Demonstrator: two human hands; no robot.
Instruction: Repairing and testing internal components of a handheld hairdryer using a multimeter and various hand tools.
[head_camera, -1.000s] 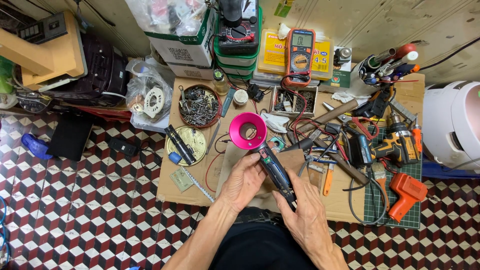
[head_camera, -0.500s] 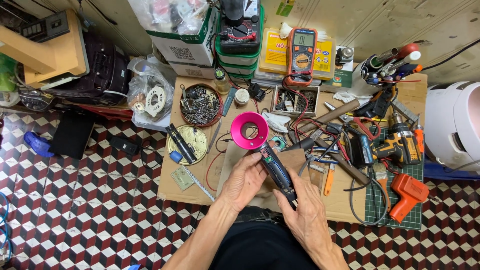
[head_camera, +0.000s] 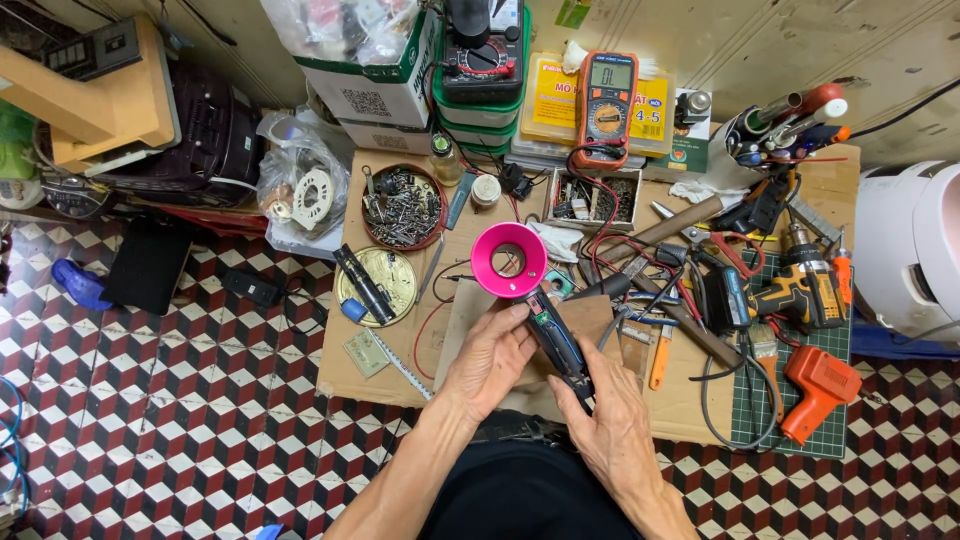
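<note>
A low wooden table (head_camera: 380, 385) stands on a floor of red, white and dark cube-pattern tiles (head_camera: 150, 420), its top crowded with tools. At its right end lies a green cutting mat (head_camera: 800, 400) carrying an orange tool (head_camera: 815, 385) near the front edge and a yellow and black cordless drill (head_camera: 795, 290) further back. Along the wall behind stand a white cardboard box (head_camera: 375, 95), a stack of green cases (head_camera: 480, 95) and an orange multimeter (head_camera: 605, 100). On the left part of the table sit a round dish of screws (head_camera: 403, 207) and, in front of it, a brass-coloured tin lid (head_camera: 375, 285) with a dark torch lying across it. Near the table's front middle, the person holds a hair dryer with a pink ring head (head_camera: 510, 260); its dark handle runs down and to the right, toward the person. The left hand (head_camera: 490, 360) is curled against the handle just below the pink head, fingers touching it. The right hand (head_camera: 605, 425) is closed around the lower end of the handle, thumb pressed on top.
</note>
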